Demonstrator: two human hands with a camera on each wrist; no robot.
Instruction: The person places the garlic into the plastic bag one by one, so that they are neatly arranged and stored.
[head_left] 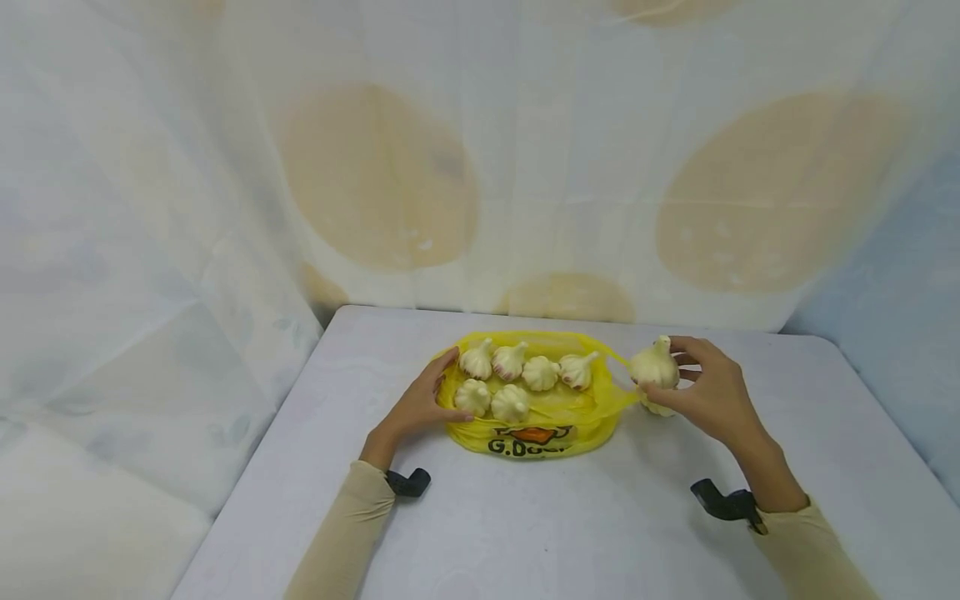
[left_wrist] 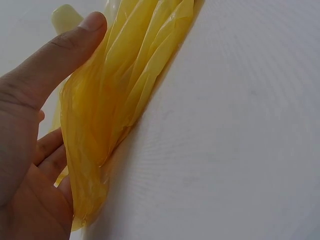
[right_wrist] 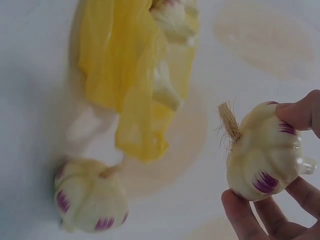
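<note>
A yellow plastic bag (head_left: 532, 433) with dark printing lies on the table, its mouth spread upward. Several garlic bulbs (head_left: 510, 403) sit inside it in two rows. My left hand (head_left: 420, 400) grips the bag's left end, thumb along the near side and fingers toward the far side; the thumb (left_wrist: 60, 55) lies against the crinkled plastic. To the right of the bag, my right hand (head_left: 708, 387) holds a garlic bulb (right_wrist: 265, 150) between thumb and fingers, raised off the table. Another garlic bulb (right_wrist: 92, 195) rests on the table below it, partly hidden in the head view.
The white table (head_left: 570, 533) meets a hanging cloth (head_left: 555, 167) with tan ovals at its back edge. Pale cloth (head_left: 135, 275) also hangs on the left, and bluish cloth (head_left: 892, 333) on the right. Black straps with mounts (head_left: 408, 483) sit on both wrists.
</note>
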